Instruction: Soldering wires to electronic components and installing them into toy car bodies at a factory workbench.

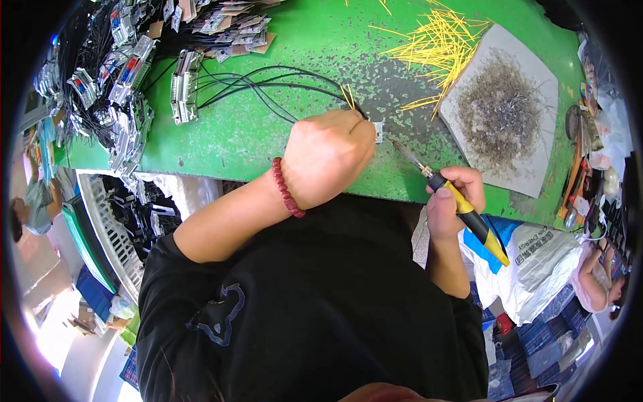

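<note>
My right hand [457, 197] grips a yellow-and-black soldering iron [474, 218], its metal tip pointing up and left. Just left of that tip, a small whitish part [379, 132] shows beyond the fingers of my left hand [333, 154]. That hand is closed, back upward, at the end of several black cables [281, 84]; its fingertips are mostly hidden. From there the cables run left to a silvery metal-cased connector block [185, 87] on the green table. A few yellow wires [347, 97] stick up behind my left knuckles.
Many yellow wires [439, 43] lie loose at the far right, partly against a pale board [546, 120] heaped with dark clippings [502, 107]. Metal connectors with black cables [127, 74] pile up at left. Tools [579, 161] line the right edge; a white basket [110, 221] stands below left.
</note>
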Action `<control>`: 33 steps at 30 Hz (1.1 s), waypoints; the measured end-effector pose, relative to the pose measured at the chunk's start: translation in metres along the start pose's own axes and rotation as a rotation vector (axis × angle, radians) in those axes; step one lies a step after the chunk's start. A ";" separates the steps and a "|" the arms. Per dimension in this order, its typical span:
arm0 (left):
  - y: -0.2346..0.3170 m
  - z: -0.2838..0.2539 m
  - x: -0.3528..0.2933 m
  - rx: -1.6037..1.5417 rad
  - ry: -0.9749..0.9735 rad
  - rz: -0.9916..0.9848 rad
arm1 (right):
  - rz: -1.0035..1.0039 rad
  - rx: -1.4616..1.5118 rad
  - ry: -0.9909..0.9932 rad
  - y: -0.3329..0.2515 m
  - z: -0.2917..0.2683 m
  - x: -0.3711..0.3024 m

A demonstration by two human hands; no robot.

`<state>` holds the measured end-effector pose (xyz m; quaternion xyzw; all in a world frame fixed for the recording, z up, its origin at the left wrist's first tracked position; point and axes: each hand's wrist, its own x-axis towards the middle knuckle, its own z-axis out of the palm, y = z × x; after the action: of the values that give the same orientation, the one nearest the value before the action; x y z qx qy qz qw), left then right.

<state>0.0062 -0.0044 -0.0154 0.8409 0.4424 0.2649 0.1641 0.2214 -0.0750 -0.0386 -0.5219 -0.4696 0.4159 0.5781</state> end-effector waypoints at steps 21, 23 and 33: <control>0.009 -0.002 0.003 0.138 -0.094 0.006 | -0.102 -0.088 -0.083 0.005 -0.002 -0.001; 0.010 -0.001 0.003 0.132 -0.099 -0.005 | -0.114 -0.118 -0.091 0.006 -0.002 -0.001; 0.010 0.001 0.001 0.132 -0.096 -0.015 | -0.095 -0.176 -0.074 0.004 0.001 -0.001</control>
<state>0.0139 -0.0094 -0.0106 0.8583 0.4568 0.1933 0.1316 0.2203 -0.0755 -0.0431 -0.5321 -0.5496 0.3639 0.5314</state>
